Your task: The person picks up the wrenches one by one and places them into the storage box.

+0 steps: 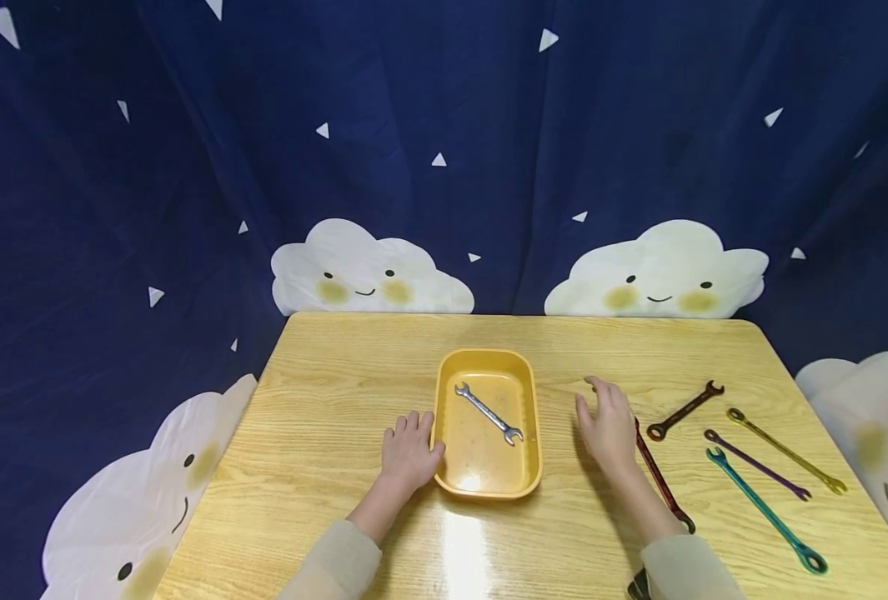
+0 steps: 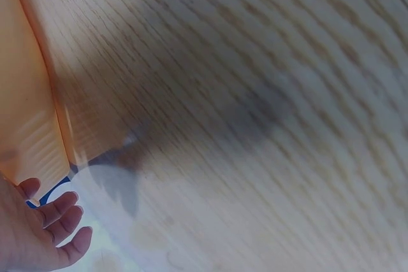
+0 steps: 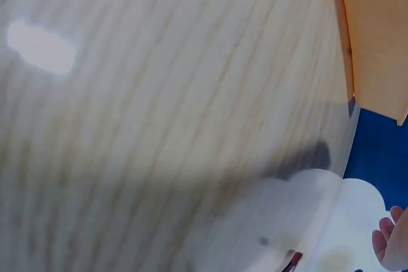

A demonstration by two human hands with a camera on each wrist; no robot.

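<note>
My left hand (image 1: 408, 454) is beside the yellow plastic tray (image 1: 537, 450), thumb right at its left rim and the other fingers loosely spread outside. The left wrist view shows the left hand (image 2: 38, 230) with relaxed fingers near the tray's wall (image 2: 29, 93). In the tray lies a silver open-end wrench (image 1: 489, 412), set diagonally. My right hand (image 1: 609, 429) hovers right of the tray, fingers loosely bent with nothing in them. Next to that hand is a red wrench (image 1: 661, 479), its upper end partly hidden by the hand.
Right of my right arm lie a dark red wrench (image 1: 685, 411), a yellow wrench (image 1: 785, 450), a purple wrench (image 1: 759, 465) and a teal wrench (image 1: 766, 508). A black object (image 1: 639, 586) peeks out by the right sleeve. A dark blue curtain (image 1: 444, 100) hangs behind the wooden table (image 1: 323, 375).
</note>
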